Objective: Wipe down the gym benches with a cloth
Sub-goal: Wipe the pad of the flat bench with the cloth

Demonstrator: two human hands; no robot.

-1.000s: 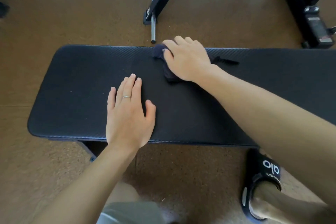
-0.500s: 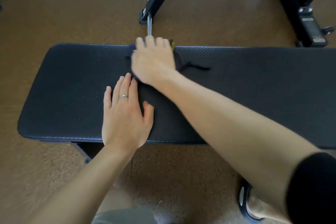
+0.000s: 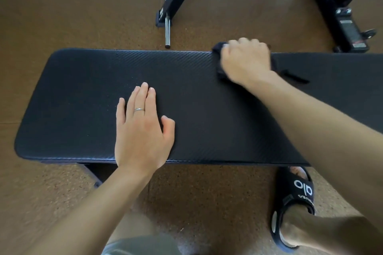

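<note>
Cloth (image 3: 220, 68) under right hand (image 3: 246, 62)

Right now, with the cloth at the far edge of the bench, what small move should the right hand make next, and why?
Probably draw the cloth toward the near edge: the right hand presses it at the bench pad's far edge, while the left hand lies flat, steadying the pad.

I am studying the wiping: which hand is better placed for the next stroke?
Right. The right hand already grips the cloth at the bench's far edge; the left hand rests flat, holding nothing.
</note>
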